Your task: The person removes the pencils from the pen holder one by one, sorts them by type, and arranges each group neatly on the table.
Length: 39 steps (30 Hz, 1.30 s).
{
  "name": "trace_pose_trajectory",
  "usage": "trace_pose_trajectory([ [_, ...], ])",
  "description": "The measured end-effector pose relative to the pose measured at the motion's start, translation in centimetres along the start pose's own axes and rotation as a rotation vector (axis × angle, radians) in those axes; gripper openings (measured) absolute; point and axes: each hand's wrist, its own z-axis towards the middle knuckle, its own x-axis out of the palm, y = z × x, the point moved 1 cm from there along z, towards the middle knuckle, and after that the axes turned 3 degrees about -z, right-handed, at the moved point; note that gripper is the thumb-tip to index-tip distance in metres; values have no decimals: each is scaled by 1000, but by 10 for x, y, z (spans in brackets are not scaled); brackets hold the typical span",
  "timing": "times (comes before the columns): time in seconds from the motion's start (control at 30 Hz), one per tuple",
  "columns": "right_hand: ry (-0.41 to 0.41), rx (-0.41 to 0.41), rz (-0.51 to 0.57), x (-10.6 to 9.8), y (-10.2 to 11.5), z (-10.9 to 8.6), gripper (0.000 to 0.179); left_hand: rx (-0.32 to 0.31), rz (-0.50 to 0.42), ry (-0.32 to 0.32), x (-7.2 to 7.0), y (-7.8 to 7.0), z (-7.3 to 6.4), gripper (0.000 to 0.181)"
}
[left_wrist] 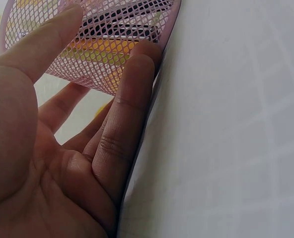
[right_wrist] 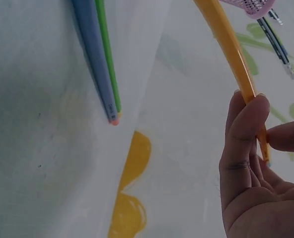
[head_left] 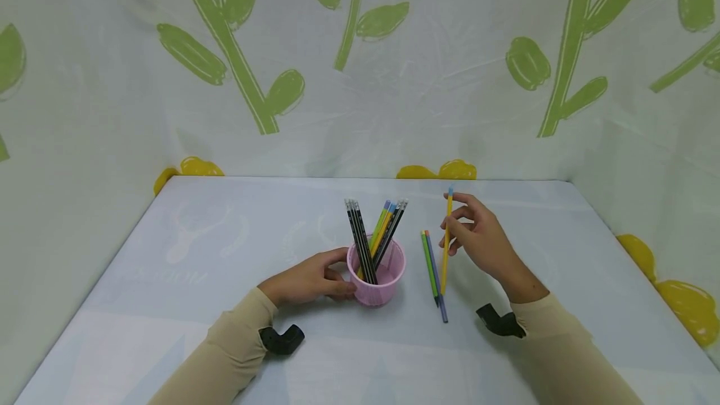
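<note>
A pink mesh cup (head_left: 379, 277) stands on the table with several black, yellow and blue pencils (head_left: 372, 237) upright in it. My left hand (head_left: 308, 279) holds the cup's left side, thumb and fingers (left_wrist: 129, 106) curved round its mesh wall (left_wrist: 102, 42). My right hand (head_left: 482, 239) pinches a yellow pencil (head_left: 447, 242) between thumb and fingers (right_wrist: 246, 131), lifted and tilted just right of the cup. A green pencil (head_left: 429, 264) and a blue pencil (head_left: 436, 280) lie side by side on the table under it; both also show in the right wrist view (right_wrist: 100, 59).
The table (head_left: 225, 249) has a pale cloth over it and is walled on three sides by a white sheet with green leaf prints (head_left: 236, 49). Black wrist straps (head_left: 281, 339) sit on both beige sleeves.
</note>
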Motion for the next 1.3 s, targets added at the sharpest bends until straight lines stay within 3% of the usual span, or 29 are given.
trace_pose_trajectory([
  [0.63, 128, 196, -175, 2, -26, 11, 71, 11, 3, 3, 1, -2, 1, 74],
  [1.1, 230, 272, -214, 13, -38, 13, 72, -22, 13, -18, 0, 1, -2, 73],
  [1.3, 252, 305, -267, 13, -42, 13, 72, 4, -3, -4, 1, 1, 0, 73],
])
